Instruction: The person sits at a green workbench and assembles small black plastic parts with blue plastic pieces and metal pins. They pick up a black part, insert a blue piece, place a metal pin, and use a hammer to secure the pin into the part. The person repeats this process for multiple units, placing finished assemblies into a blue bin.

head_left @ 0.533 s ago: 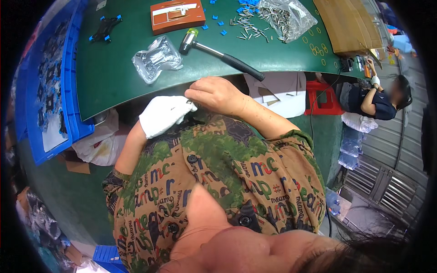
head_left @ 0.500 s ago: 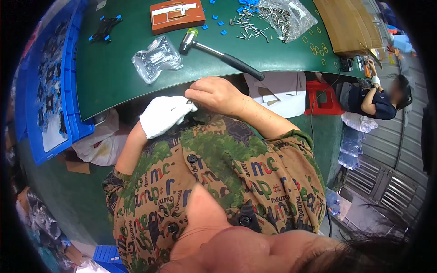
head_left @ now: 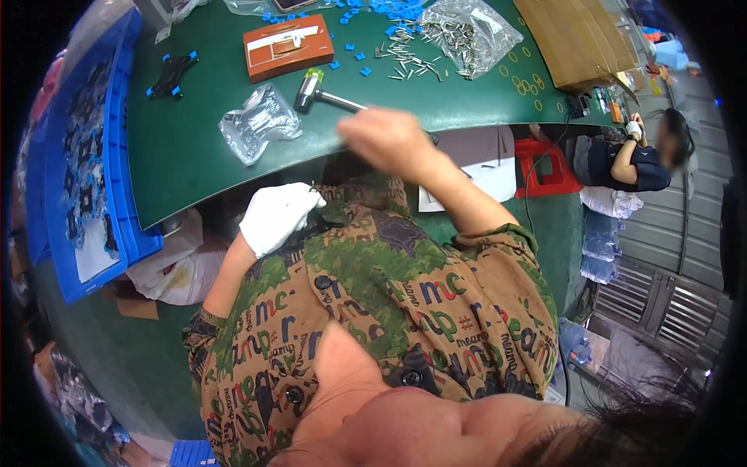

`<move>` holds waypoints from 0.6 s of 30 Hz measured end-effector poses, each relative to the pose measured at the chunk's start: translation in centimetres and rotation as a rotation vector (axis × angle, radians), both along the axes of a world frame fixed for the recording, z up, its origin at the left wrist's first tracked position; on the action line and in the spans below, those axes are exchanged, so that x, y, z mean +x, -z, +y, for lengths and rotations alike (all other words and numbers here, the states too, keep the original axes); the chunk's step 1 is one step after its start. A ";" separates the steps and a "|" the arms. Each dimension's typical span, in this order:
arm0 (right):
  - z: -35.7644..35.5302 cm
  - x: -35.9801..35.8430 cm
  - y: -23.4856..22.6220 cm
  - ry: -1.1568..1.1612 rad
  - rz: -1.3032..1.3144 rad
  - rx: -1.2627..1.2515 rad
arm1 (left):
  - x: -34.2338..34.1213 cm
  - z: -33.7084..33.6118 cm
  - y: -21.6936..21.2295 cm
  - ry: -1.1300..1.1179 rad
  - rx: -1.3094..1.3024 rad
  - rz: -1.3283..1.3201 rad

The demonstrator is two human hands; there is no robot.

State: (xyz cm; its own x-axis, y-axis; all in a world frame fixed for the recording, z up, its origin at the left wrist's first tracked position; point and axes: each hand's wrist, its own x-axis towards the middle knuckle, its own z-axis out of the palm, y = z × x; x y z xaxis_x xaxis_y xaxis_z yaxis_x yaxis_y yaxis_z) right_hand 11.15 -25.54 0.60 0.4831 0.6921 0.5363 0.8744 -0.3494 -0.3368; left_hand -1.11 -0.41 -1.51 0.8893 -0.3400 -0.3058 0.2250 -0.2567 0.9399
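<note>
Right hand [head_left: 391, 146] has moved over the hammer [head_left: 310, 91], upper centre, grip unclear; left hand [head_left: 276, 218] is curled, any contents hidden. Upper-left bracket [head_left: 172, 75] looks clipped; loose clips [head_left: 365, 71] remain, top centre.

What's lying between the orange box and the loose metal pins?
In the head view, a few small blue pieces lie scattered on the green tabletop between the orange box and the loose metal pins.
</note>
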 end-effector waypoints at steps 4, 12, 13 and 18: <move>-1.8 6.5 -0.5 0.316 0.056 -0.170 | 0.2 -0.2 -0.6 0.022 0.012 -0.031; -2.4 12.0 0.5 0.126 -0.029 -0.499 | 0.0 0.3 -0.2 0.013 -0.013 -0.050; -2.4 12.6 0.8 0.100 -0.070 -0.509 | 0.0 0.3 -0.3 0.012 -0.011 -0.046; -1.5 12.3 1.0 0.096 -0.183 -0.517 | 0.0 0.2 -0.5 0.018 -0.031 -0.063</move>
State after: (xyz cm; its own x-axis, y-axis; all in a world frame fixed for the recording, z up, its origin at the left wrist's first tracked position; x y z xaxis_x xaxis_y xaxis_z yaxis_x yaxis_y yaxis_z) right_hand 23.44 -27.02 -0.38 0.4881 0.8448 0.2193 0.8584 -0.5101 0.0542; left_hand -1.12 -0.17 -1.03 0.9001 -0.3649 -0.2379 0.1603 -0.2304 0.9598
